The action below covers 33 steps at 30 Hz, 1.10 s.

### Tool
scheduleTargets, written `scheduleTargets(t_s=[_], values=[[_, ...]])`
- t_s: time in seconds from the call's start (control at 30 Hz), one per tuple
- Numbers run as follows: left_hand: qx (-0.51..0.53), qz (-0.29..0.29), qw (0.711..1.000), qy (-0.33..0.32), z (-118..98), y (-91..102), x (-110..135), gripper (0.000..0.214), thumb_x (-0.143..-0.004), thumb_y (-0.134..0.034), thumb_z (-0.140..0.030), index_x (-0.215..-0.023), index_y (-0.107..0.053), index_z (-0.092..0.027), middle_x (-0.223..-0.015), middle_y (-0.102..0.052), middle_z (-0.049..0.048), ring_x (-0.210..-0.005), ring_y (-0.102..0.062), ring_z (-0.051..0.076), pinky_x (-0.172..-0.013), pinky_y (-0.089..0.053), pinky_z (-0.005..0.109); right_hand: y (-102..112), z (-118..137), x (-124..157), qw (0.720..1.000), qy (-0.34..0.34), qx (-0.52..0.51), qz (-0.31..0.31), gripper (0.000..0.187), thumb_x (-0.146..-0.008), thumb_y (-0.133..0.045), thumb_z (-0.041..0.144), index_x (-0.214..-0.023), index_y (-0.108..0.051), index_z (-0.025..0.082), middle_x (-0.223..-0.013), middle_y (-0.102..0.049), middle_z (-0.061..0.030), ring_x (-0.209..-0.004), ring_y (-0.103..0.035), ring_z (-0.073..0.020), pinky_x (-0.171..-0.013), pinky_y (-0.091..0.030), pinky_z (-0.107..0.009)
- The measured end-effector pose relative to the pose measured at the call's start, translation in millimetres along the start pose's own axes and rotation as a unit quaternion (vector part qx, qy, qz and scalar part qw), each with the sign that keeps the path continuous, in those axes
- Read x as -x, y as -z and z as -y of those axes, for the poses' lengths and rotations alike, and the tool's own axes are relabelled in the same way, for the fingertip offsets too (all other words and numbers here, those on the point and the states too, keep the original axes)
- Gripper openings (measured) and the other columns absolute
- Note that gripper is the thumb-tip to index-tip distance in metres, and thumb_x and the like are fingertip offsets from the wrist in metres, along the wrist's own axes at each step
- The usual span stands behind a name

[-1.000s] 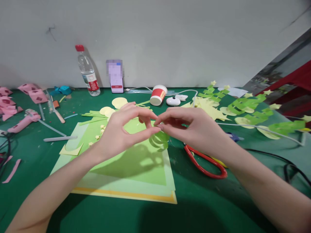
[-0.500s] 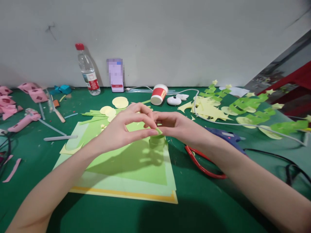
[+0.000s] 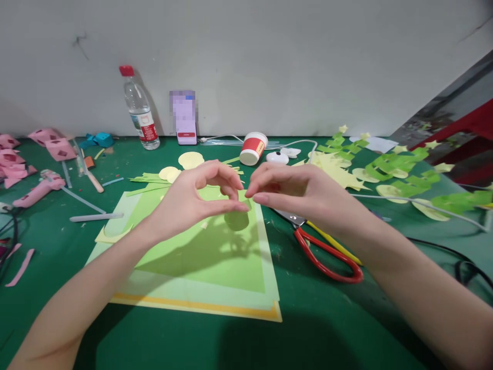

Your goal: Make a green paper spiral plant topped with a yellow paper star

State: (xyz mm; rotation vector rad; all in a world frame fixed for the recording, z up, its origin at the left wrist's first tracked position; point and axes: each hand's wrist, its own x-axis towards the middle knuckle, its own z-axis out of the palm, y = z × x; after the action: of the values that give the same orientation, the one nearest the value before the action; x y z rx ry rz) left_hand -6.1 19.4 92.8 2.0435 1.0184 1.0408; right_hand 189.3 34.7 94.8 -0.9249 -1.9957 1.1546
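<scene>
A curled light-green paper strip (image 3: 236, 220) hangs below my fingers, above a stack of green paper sheets (image 3: 200, 272). My left hand (image 3: 200, 192) is bent round the strip's upper end, its thumb below and its fingers curled above. My right hand (image 3: 292, 187) comes in from the other side, thumb and index fingertips close together at the strip's right edge. Most of the held part is hidden by the fingers. Red-and-yellow-handled scissors (image 3: 327, 262) lie under my right wrist, partly covered by it.
Yellow paper circles (image 3: 191, 160) and green strips (image 3: 148, 180) lie behind the sheets. A paper cup (image 3: 253, 149), a water bottle (image 3: 141, 115) and a phone (image 3: 185, 118) are near the wall. Star-tipped green paper pieces (image 3: 393, 167) lie right, pink paper shapes (image 3: 57, 146) left.
My hands have drawn slightly apart at the fingertips. The curled strip has shifted a little left, and the scissors show more under my right wrist.
</scene>
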Motion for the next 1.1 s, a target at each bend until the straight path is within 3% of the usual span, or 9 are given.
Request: scheduleTargets(t_s=[0.37,0.6,0.83,0.9,1.0,1.07,1.1], values=[[-0.013,0.028,1.000,-0.005,0,0.4,0,0.014,-0.069,-0.072,-0.024,-0.074,-0.060,-0.018,-0.083,-0.063,-0.0007,-0.070,-0.061,0.010,-0.066,-0.052,0.025,-2,-2,-2,0.997,-0.024,-0.024,0.076,0.011,-0.075,-0.062,0.028,-0.073,-0.062,0.018,-0.077,-0.056,-0.0012,-0.070,-0.052,-0.0117,-0.063,-0.039,-0.026],[-0.035,0.042,0.998,-0.019,1,5.4,-2,0.011,-0.082,-0.058,-0.031,-0.085,-0.063,-0.021,-0.089,-0.067,0.0000,-0.083,-0.062,0.012,-0.073,-0.049,0.024,0,-1,-1,0.995,-0.047,-0.069,0.061,0.016,-0.072,-0.066,0.030,-0.068,-0.057,0.018,-0.073,-0.054,0.0006,-0.064,-0.046,-0.0089,-0.059,-0.036,-0.023],[-0.097,0.079,0.992,0.007,0,6.2,-4,0.011,-0.079,-0.062,-0.029,-0.073,-0.063,-0.020,-0.080,-0.066,-0.0002,-0.081,-0.059,0.015,-0.071,-0.046,0.028,-3,-4,-4,0.999,-0.021,-0.013,0.039,0.018,-0.074,-0.065,0.035,-0.069,-0.058,0.019,-0.075,-0.055,-0.0005,-0.065,-0.048,-0.0101,-0.060,-0.038,-0.024],[-0.115,0.065,0.991,0.006,0,10.3,-4,0.011,-0.078,-0.063,-0.030,-0.073,-0.064,-0.020,-0.081,-0.066,-0.0002,-0.081,-0.059,0.015,-0.072,-0.045,0.029,-5,-3,-3,1.000,-0.015,0.010,0.003,0.018,-0.076,-0.062,0.036,-0.071,-0.058,0.019,-0.077,-0.056,-0.0013,-0.066,-0.049,-0.0109,-0.059,-0.039,-0.025],[-0.154,-0.011,0.988,-0.014,-2,25.8,-5,0.011,-0.075,-0.067,-0.030,-0.071,-0.066,-0.020,-0.088,-0.066,0.0009,-0.081,-0.059,0.015,-0.072,-0.046,0.030,-15,1,3,0.992,0.024,0.087,-0.087,0.016,-0.081,-0.056,0.032,-0.072,-0.057,0.019,-0.073,-0.058,-0.0021,-0.065,-0.050,-0.0117,-0.057,-0.038,-0.025],[-0.161,-0.058,0.984,-0.053,-2,40.4,-5,0.010,-0.074,-0.068,-0.029,-0.070,-0.067,-0.020,-0.086,-0.067,0.0007,-0.079,-0.059,0.014,-0.070,-0.046,0.030,-31,2,8,0.980,0.079,0.163,-0.081,0.016,-0.083,-0.053,0.027,-0.072,-0.058,0.018,-0.071,-0.059,-0.0030,-0.065,-0.052,-0.0121,-0.059,-0.039,-0.026],[-0.158,-0.078,0.982,-0.061,-2,47.7,-4,0.009,-0.075,-0.067,-0.028,-0.072,-0.067,-0.020,-0.086,-0.067,0.0009,-0.078,-0.058,0.014,-0.070,-0.046,0.030,-41,2,8,0.974,0.102,0.198,-0.041,0.016,-0.084,-0.052,0.026,-0.073,-0.060,0.016,-0.074,-0.060,-0.0038,-0.068,-0.054,-0.0127,-0.061,-0.040,-0.027]])
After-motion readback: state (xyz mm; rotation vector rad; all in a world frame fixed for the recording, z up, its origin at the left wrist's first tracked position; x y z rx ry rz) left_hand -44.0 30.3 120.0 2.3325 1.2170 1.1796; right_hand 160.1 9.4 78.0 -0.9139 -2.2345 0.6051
